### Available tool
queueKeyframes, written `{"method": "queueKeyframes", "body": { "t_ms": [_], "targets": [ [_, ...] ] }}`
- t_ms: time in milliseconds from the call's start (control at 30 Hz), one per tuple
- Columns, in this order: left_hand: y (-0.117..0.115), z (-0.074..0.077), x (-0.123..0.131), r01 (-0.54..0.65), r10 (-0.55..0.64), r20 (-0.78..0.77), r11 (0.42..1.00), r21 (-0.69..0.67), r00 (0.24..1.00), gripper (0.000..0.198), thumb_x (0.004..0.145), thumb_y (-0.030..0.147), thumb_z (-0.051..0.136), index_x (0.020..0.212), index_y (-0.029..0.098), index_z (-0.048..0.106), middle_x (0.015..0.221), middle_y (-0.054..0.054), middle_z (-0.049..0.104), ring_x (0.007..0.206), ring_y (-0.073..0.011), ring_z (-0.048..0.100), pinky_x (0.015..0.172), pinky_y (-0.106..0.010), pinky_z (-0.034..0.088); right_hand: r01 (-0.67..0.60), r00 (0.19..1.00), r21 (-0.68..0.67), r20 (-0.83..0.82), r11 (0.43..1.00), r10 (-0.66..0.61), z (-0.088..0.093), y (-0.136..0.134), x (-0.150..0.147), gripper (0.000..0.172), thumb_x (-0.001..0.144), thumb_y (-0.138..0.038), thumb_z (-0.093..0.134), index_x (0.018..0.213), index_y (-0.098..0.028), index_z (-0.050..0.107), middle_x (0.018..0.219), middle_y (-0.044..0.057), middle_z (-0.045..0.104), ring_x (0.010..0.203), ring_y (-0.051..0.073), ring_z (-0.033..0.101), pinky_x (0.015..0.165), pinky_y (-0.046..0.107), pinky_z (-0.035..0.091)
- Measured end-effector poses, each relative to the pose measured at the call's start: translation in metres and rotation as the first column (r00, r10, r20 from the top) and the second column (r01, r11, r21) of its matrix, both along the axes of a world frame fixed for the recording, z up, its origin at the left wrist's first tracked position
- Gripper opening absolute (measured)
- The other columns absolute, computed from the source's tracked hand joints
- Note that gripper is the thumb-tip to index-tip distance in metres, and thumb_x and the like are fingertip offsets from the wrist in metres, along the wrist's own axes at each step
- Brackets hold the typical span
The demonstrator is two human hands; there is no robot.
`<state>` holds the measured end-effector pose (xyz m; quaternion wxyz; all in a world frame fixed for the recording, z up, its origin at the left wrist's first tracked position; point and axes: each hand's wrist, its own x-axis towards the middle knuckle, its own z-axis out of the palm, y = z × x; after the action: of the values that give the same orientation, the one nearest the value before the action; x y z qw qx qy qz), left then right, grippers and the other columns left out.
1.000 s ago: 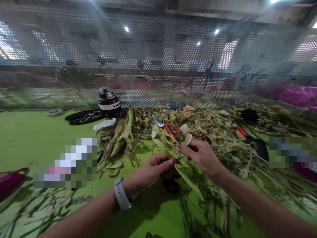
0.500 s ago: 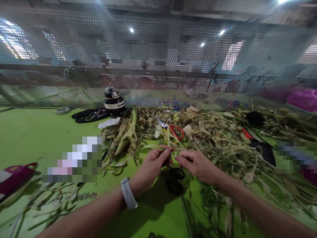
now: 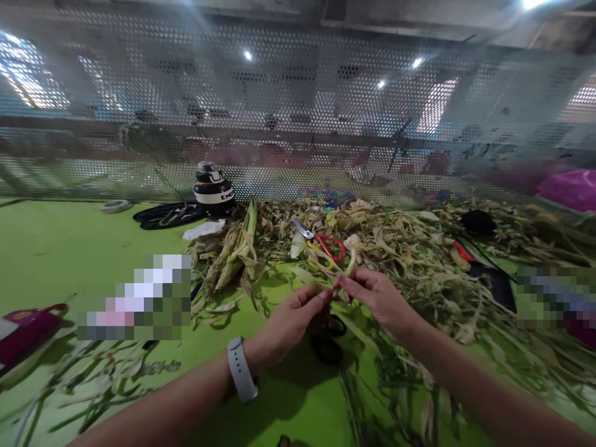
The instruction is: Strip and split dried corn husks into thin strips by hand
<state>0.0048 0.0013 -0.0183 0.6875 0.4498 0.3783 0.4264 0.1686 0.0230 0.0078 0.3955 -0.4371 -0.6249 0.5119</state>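
At the near left edge of the bright green tabletop [image 3: 60,242] lies a magenta packet with a pale panel [image 3: 32,332], with loose dry stems and leaves [image 3: 109,366] beside it. Dark marks like lettering on the tabletop there are too faint to read. A patch farther in is pixelated. At the far left sit an off-white ring [image 3: 115,206], a flat black coil [image 3: 167,215] and a black bottle with a white band [image 3: 213,194]; the band's dark letters show "NC", the rest unclear. Crumpled white tissue [image 3: 203,230] lies in front of it, just left of a pale green husk bundle [image 3: 237,257].

In the near middle, the left hand [image 3: 298,313], wearing a grey-white watch strap [image 3: 242,369], has thumb and fingers pinched on pale green leaf strips [image 3: 361,329]. Black loop handles [image 3: 328,349] lie below, partly hidden by it. Just beyond the hands, steel scissors with a red loop [image 3: 333,248] rest on a wide heap of withered leaves [image 3: 395,233]. The right hand [image 3: 377,298] pinches the same strips, its fingertips close to the left's.

Farther right, in and around the heap, are a black rounded thing [image 3: 478,221], a red-orange piece [image 3: 463,251] and a flat black object [image 3: 494,287]. A magenta bag [image 3: 568,189] sits at the far right. A perforated screen [image 3: 298,93] closes the far side.
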Motion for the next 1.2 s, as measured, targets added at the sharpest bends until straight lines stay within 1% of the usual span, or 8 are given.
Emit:
{"method": "queueKeyframes", "body": {
  "t_ms": [133, 400, 633, 700, 800, 833, 1000, 1200],
  "targets": [
    [0.003, 0.003, -0.001, -0.082, 0.084, 0.059, 0.996, -0.03, 0.995, 0.026, 0.067, 0.038, 0.071, 0.073, 0.013, 0.066, 0.06, 0.001, 0.058, 0.054, -0.0065, 0.046, 0.055, -0.018, 0.036, 0.036, 0.994, -0.001, -0.106, 0.999, -0.036, -0.005, -0.001, -0.003, 0.035, 0.068, -0.05, 0.066, 0.068, -0.015, 0.062, 0.064, -0.001, 0.056, 0.058, 0.009, 0.047, 0.056, 0.021, 0.037],
    [0.003, 0.001, -0.005, 0.035, -0.03, 0.077, 0.997, -0.062, 0.997, 0.028, 0.079, 0.042, 0.059, 0.075, 0.015, 0.065, 0.064, -0.001, 0.063, 0.055, -0.009, 0.051, 0.053, -0.02, 0.037, 0.099, 0.986, -0.074, -0.125, 0.992, -0.107, 0.001, 0.001, 0.001, 0.031, 0.069, -0.045, 0.067, 0.071, -0.014, 0.064, 0.056, -0.003, 0.055, 0.055, 0.008, 0.048, 0.058, 0.021, 0.038],
    [0.004, 0.002, -0.007, 0.055, -0.054, 0.012, 0.998, -0.017, 0.998, 0.027, 0.078, 0.039, 0.06, 0.067, 0.014, 0.065, 0.06, -0.001, 0.064, 0.053, -0.0084, 0.052, 0.055, -0.02, 0.039, 0.202, 0.979, 0.074, -0.006, 0.977, -0.202, 0.002, 0.003, 0.004, 0.026, 0.075, -0.039, 0.061, 0.067, -0.015, 0.061, 0.059, -0.001, 0.055, 0.058, 0.012, 0.049, 0.059, 0.024, 0.04],
    [0.004, 0.004, -0.008, 0.025, -0.018, 0.112, 0.997, -0.069, 0.994, 0.022, 0.078, 0.038, 0.061, 0.075, 0.017, 0.066, 0.067, -0.001, 0.068, 0.06, -0.0105, 0.058, 0.063, -0.021, 0.043, 0.273, 0.949, 0.315, 0.066, 0.909, -0.308, 0.008, 0.003, 0.009, 0.02, 0.078, -0.035, 0.059, 0.078, -0.016, 0.062, 0.071, 0.002, 0.059, 0.067, 0.014, 0.052, 0.065, 0.026, 0.041],
    [0.005, 0.008, -0.007, -0.031, 0.034, 0.142, 0.999, -0.021, 0.989, 0.02, 0.078, 0.034, 0.062, 0.09, 0.018, 0.067, 0.085, -0.005, 0.072, 0.083, -0.0164, 0.064, 0.079, -0.026, 0.045, 0.344, 0.858, 0.697, 0.039, 0.629, -0.512, 0.016, -0.003, 0.014, 0.011, 0.081, -0.028, 0.056, 0.079, -0.017, 0.058, 0.077, 0.002, 0.056, 0.074, 0.015, 0.051, 0.07, 0.026, 0.04],
    [0.005, 0.008, -0.007, -0.052, 0.048, 0.132, 0.998, 0.029, 0.99, 0.021, 0.077, 0.032, 0.064, 0.093, 0.018, 0.067, 0.089, -0.005, 0.072, 0.089, -0.0178, 0.063, 0.083, -0.027, 0.044, 0.299, 0.857, 0.743, 0.068, 0.599, -0.511, 0.017, -0.006, 0.014, 0.013, 0.082, -0.027, 0.055, 0.073, -0.017, 0.056, 0.072, 0.001, 0.054, 0.07, 0.014, 0.05, 0.067, 0.026, 0.04],
    [0.005, 0.005, -0.002, -0.113, 0.091, 0.119, 0.974, 0.197, 0.989, 0.021, 0.079, 0.03, 0.061, 0.094, 0.017, 0.069, 0.091, -0.006, 0.072, 0.088, -0.0191, 0.064, 0.084, -0.03, 0.045, -0.154, 0.91, 0.393, 0.414, 0.907, -0.025, 0.0, -0.019, -0.006, 0.017, 0.081, -0.03, 0.055, 0.074, -0.016, 0.06, 0.07, 0.002, 0.057, 0.064, 0.013, 0.05, 0.058, 0.024, 0.039],
    [-0.001, 0.007, 0.003, -0.117, 0.106, 0.061, 0.968, 0.22, 0.992, 0.019, 0.079, 0.029, 0.061, 0.089, 0.017, 0.072, 0.086, -0.005, 0.073, 0.082, -0.0175, 0.063, 0.081, -0.028, 0.047, -0.179, 0.978, 0.015, 0.114, 0.984, 0.177, -0.019, -0.02, -0.018, 0.03, 0.08, -0.042, 0.054, 0.066, -0.015, 0.054, 0.057, -0.003, 0.046, 0.051, 0.009, 0.041, 0.048, 0.021, 0.035]
  ]
}}
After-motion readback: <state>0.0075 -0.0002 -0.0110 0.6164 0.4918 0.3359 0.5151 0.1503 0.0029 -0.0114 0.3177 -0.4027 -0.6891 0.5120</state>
